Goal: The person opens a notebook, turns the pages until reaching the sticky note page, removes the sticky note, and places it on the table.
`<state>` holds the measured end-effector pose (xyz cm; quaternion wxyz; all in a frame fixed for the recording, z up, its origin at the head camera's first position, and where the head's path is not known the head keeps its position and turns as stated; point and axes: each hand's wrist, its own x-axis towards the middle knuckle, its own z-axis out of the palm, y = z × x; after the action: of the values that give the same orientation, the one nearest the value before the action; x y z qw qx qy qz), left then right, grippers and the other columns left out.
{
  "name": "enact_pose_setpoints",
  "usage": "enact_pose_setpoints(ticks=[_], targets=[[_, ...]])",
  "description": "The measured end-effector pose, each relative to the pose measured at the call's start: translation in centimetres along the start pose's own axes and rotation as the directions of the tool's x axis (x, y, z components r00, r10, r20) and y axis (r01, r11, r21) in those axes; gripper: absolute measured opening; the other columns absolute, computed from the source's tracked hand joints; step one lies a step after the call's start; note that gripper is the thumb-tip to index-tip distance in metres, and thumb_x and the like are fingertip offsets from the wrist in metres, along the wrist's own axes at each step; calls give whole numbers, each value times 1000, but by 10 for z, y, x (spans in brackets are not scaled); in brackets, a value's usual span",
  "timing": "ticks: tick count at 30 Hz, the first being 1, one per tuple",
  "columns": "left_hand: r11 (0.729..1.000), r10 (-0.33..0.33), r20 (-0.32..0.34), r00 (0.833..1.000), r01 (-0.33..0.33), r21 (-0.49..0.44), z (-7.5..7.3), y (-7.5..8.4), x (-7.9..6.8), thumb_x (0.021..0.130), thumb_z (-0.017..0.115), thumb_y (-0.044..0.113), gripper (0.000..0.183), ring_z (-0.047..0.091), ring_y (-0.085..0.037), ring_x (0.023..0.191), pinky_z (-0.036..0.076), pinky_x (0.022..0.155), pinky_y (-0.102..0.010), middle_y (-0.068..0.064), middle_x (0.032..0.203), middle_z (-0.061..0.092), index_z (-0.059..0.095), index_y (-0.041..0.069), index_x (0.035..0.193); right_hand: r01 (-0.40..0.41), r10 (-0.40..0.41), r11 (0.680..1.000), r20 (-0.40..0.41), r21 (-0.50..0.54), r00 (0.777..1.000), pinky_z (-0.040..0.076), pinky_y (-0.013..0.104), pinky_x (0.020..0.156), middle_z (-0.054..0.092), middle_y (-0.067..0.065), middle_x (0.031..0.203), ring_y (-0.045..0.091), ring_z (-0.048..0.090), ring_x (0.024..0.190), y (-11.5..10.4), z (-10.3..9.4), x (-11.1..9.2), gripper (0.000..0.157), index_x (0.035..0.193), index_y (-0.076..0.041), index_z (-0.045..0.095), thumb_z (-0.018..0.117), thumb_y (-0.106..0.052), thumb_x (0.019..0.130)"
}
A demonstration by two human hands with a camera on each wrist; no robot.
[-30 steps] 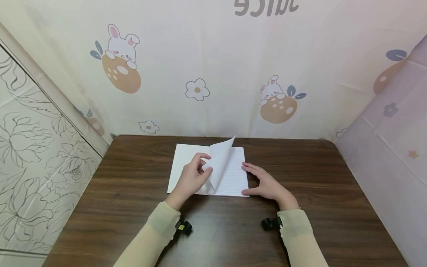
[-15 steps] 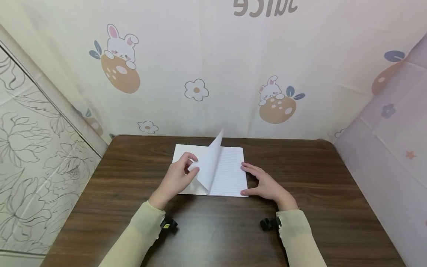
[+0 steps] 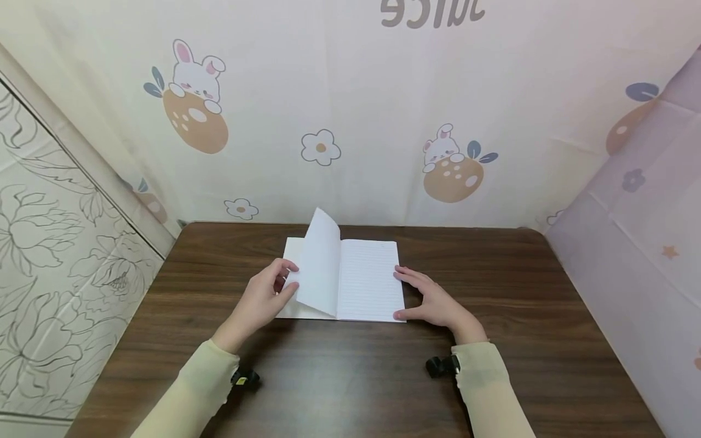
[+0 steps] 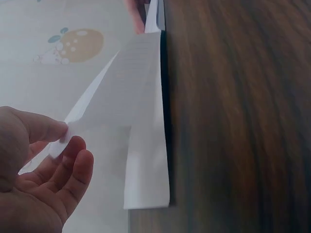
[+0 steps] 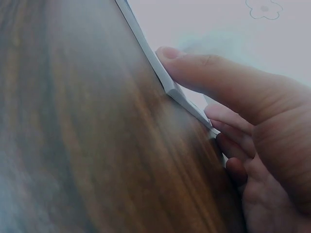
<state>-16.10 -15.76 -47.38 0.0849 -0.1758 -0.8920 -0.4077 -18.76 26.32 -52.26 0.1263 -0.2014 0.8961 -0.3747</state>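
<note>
Leftward, a raised page [image 3: 320, 267] is pinched by the left hand [image 3: 263, 297], the right hand [image 3: 434, 303] spread against the notebook's [image 3: 369, 283] right edge.

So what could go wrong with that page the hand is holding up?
The left hand pinches the lifted page near its edge, so a hard pull might crease or tear it. The page curves up off the notebook, so it could flop down if it slips loose. The right hand touches just the notebook's right side, so the notebook might slide.
</note>
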Motion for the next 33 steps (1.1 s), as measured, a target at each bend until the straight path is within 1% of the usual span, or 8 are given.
enact_pose_setpoints(ticks=[5, 10, 16, 20, 24, 28, 33], targets=[[1000, -29, 35, 999, 30, -7, -7, -9, -8, 97, 81, 5, 31, 58, -16, 77, 51, 68, -28, 0, 89, 60, 66, 13, 124, -8, 8, 1000, 1, 13, 1000, 24, 71, 126, 32, 5, 178, 39, 25, 164, -1, 0, 0, 102, 167, -17, 46, 95, -48, 83], [997, -68, 64, 996, 69, -19, -13, -16, -16, 98, 81, 6, 32, 59, -16, 79, 52, 69, -28, 0, 93, 59, 68, 11, 127, -10, 10, 1000, 5, 11, 1000, 23, 71, 126, 32, 5, 178, 39, 25, 164, -2, 0, 0, 102, 167, -16, 46, 95, -47, 83], [992, -128, 113, 985, 127, 18, -15, -26, -22, 99, 81, 7, 35, 59, -15, 80, 51, 71, -28, 1, 93, 61, 70, 7, 132, -13, 13, 1000, 3, -1, 1000, 23, 72, 126, 31, 6, 178, 39, 25, 164, -1, 1, 0, 102, 168, -17, 45, 94, -48, 84], [988, -154, 155, 976, 150, 43, -14, -30, -23, 99, 81, 8, 36, 58, -15, 79, 50, 69, -28, 1, 92, 62, 70, 6, 133, -2, 2, 1000, 1, -12, 1000, 25, 72, 125, 32, 9, 178, 41, 26, 163, -1, 0, 0, 101, 168, -15, 46, 94, -48, 85], [982, -188, 182, 965, 183, 44, -14, -32, -22, 100, 80, 10, 34, 57, -15, 78, 49, 67, -28, 1, 91, 63, 70, 6, 133, -2, 2, 1000, 4, -12, 1000, 25, 72, 125, 32, 9, 178, 41, 26, 163, -2, 0, 0, 101, 168, -15, 45, 94, -48, 85], [970, -244, 196, 950, 238, 53, -13, -34, -22, 101, 78, 10, 33, 57, -17, 77, 49, 68, -31, -1, 90, 64, 70, 7, 132, -4, 4, 1000, 10, 3, 1000, 25, 71, 126, 32, 7, 178, 39, 26, 163, -2, -1, 1, 101, 167, -16, 46, 95, -47, 84], [954, -296, 226, 928, 277, 112, -9, -36, -21, 102, 76, 13, 34, 58, -17, 76, 51, 70, -34, -2, 90, 66, 68, 7, 134, 0, 0, 1000, 12, 10, 1000, 24, 71, 126, 32, 6, 178, 39, 25, 163, -1, -1, 0, 100, 167, -17, 47, 95, -47, 84]])
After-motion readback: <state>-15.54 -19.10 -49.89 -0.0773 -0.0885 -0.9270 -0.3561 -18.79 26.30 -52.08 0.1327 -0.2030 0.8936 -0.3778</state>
